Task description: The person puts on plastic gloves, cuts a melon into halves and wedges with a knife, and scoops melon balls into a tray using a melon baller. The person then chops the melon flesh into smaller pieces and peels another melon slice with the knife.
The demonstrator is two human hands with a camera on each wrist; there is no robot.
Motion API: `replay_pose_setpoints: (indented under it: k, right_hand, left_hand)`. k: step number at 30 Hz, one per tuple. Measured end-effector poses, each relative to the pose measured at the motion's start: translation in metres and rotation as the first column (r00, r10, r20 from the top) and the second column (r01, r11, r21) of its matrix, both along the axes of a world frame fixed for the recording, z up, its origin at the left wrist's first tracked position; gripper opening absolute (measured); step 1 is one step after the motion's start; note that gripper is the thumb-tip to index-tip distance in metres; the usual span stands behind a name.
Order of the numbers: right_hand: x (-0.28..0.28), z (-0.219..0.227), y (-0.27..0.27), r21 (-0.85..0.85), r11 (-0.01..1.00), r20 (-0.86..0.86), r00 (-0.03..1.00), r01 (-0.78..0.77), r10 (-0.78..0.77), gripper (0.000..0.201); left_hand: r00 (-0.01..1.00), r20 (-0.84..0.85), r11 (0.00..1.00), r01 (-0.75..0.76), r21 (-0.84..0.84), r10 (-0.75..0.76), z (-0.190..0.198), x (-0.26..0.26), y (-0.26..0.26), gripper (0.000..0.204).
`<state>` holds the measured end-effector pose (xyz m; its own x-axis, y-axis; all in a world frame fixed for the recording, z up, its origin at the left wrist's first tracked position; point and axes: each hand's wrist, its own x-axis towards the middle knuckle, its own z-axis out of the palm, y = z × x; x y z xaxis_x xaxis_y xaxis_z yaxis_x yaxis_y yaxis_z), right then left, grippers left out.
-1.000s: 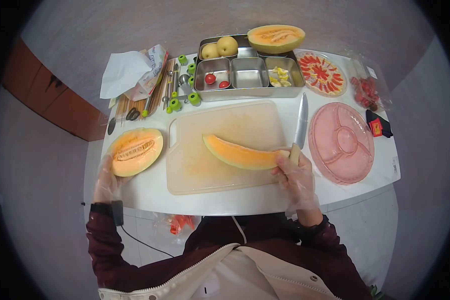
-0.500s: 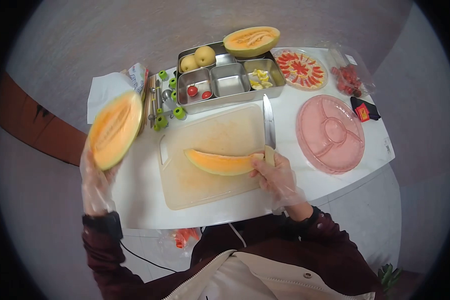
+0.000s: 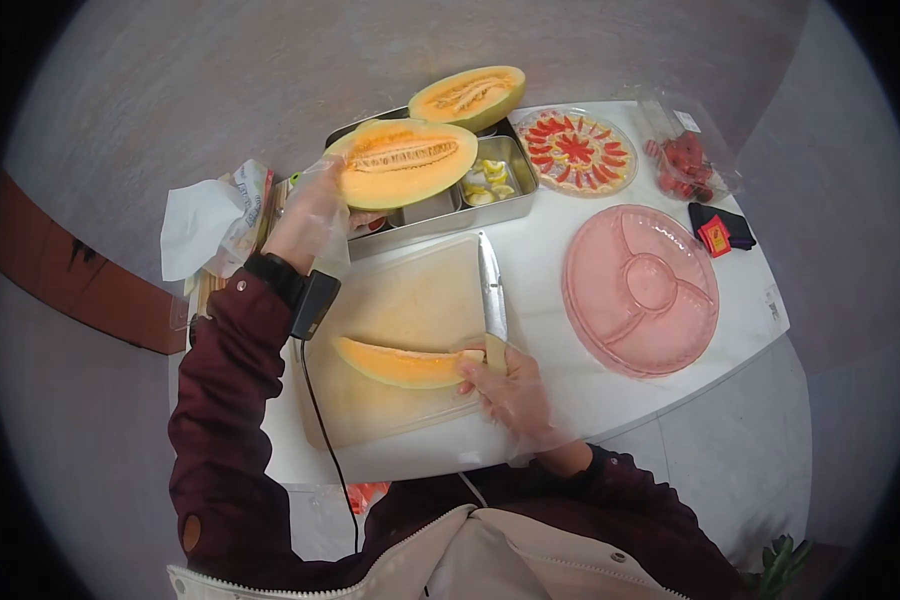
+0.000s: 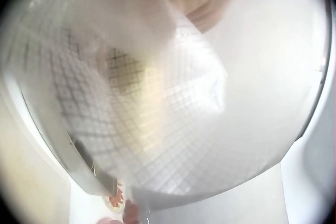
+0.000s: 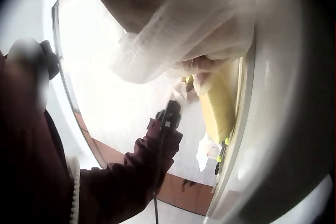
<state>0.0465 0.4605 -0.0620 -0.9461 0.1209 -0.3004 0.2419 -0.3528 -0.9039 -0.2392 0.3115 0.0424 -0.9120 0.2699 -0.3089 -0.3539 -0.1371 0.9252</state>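
My gloved left hand grips a cantaloupe half, cut side up, over the steel compartment tray. It covers much of the tray's left side in the head view. The clear plastic glove fills most of the left wrist view and hides the fingers there. At the board's right edge, my gloved right hand pinches the end of a curved melon slice and also holds a knife, blade pointing away. The slice lies over the cutting board; its rind shows in the right wrist view.
Another melon half rests at the tray's back. Lemon pieces fill one compartment. To the right are a decorated fruit plate, a bag of strawberries, a pink divided plate and a black pouch. Tissues stand left.
My left hand has lifted the melon half from the table's left side and carried it right and away, over the tray. The right hand keeps the slice and knife at the board.
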Motion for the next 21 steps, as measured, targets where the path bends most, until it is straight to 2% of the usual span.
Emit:
replay_pose_setpoints:
  k: [6,10,12,13,14,16,17,19,20,21]
  right_hand:
    - [-0.001,0.003,0.004,-0.047,0.998,0.042,0.998,-0.043,0.045,0.026]
    - [0.001,0.004,0.006,-0.070,0.994,0.053,0.995,-0.081,0.085,0.026]
    - [0.000,0.004,0.006,-0.013,0.999,-0.023,0.999,-0.050,0.050,0.025]
    - [-0.001,0.004,0.005,-0.020,0.996,-0.028,0.996,-0.087,0.086,0.025]
    - [0.000,0.005,0.005,-0.021,0.997,-0.014,0.997,-0.077,0.077,0.025]
    - [0.001,0.006,0.007,-0.020,0.997,0.006,0.998,-0.070,0.070,0.025]
    - [0.001,0.006,0.007,-0.011,0.998,0.012,0.998,-0.062,0.062,0.025]
    - [0.001,0.007,0.005,-0.005,0.997,0.027,0.997,-0.071,0.072,0.026]
    - [0.000,0.007,0.005,0.010,0.999,0.044,0.998,-0.050,0.049,0.025]
    - [0.001,0.007,0.004,0.027,0.999,0.060,0.998,-0.030,0.028,0.025]
  left_hand:
    - [0.999,-0.025,0.999,0.023,-0.031,-0.024,-0.013,-0.010,0.003,0.045]
    - [1.000,0.005,0.999,-0.008,-0.042,0.009,0.001,0.011,-0.008,0.047]
    - [0.999,-0.038,0.995,0.006,0.095,-0.002,0.018,0.031,-0.031,0.050]
    - [0.993,-0.117,0.999,-0.021,0.043,0.026,0.025,0.043,-0.044,0.052]
    - [0.992,-0.118,0.998,-0.047,0.039,0.051,0.028,0.045,-0.062,0.052]
    - [0.963,-0.271,0.997,0.029,0.077,-0.007,0.035,0.044,-0.110,0.052]
    - [0.965,-0.264,0.997,0.016,0.076,0.004,0.043,0.044,-0.126,0.052]
    - [0.916,-0.381,0.981,-0.173,-0.092,0.126,0.059,0.044,-0.160,0.050]
    - [0.916,-0.375,0.978,-0.189,-0.093,0.142,0.056,0.046,-0.180,0.050]
    - [0.859,-0.439,0.961,-0.275,0.036,0.262,0.047,0.048,-0.200,0.050]
